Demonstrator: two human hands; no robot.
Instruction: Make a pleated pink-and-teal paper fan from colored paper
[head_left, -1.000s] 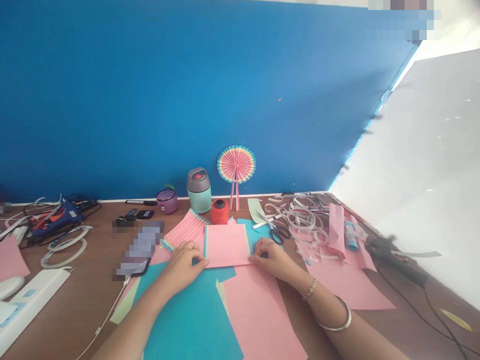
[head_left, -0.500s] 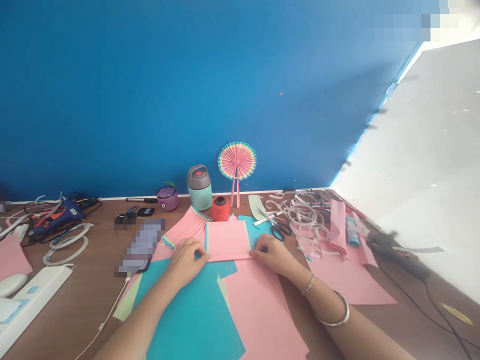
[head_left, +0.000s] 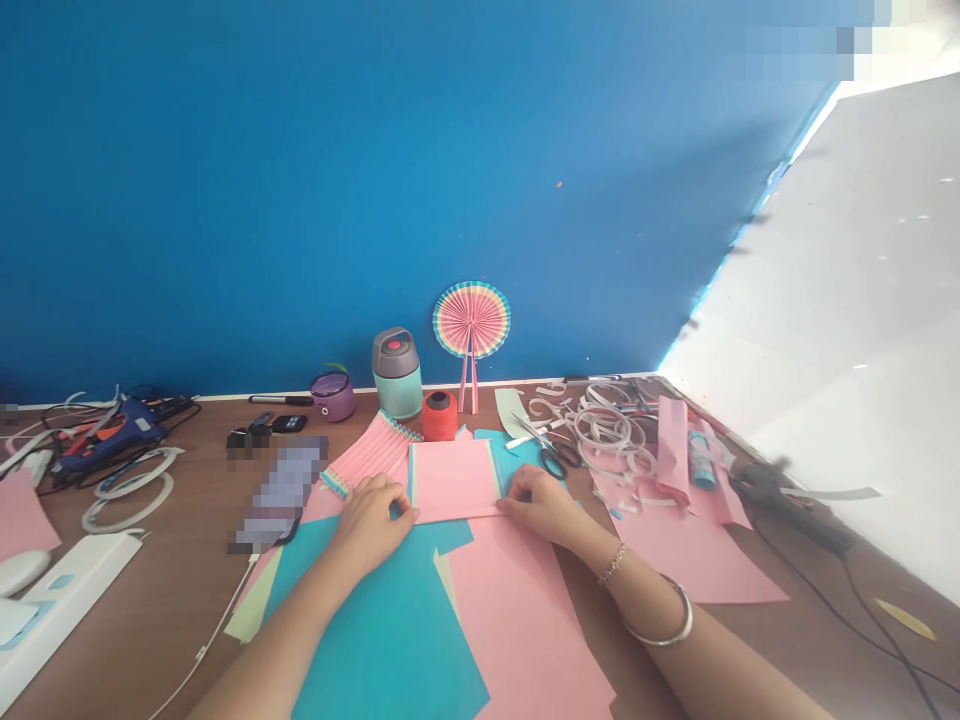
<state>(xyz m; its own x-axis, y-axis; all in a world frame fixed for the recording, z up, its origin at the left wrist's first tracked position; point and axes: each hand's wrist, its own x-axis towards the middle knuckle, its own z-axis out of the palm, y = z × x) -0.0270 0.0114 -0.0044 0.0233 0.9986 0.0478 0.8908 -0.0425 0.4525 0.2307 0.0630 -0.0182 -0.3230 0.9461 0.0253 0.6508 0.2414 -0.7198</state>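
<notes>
A pink sheet of paper (head_left: 455, 478) with blue and yellow edges at its sides lies in front of me. At its near left corner, my left hand (head_left: 375, 518) is closed with thumb and fingertips pinching the edge. My right hand (head_left: 541, 502) pinches the near right corner the same way. Under my left wrist spreads a large teal sheet (head_left: 390, 630), beside a larger pink sheet (head_left: 525, 610). A pleated pink paper strip (head_left: 373, 450) with striped ends rests just beyond my left hand. Scissors (head_left: 555, 455) with black handles lie behind my right hand.
A round pleated paper fan (head_left: 472, 320) leans on the blue wall. Before it stand a red thread spool (head_left: 440, 416), a teal flask (head_left: 397, 375) and a purple cup (head_left: 332, 396). Curled white strips (head_left: 604, 425) lie right; a glue gun (head_left: 795, 515), phone (head_left: 281, 490) and power strip (head_left: 71, 610) flank.
The whole view has shifted very slightly. Both hands keep their pinch on the near corners of the pink paper, which looks unchanged.
</notes>
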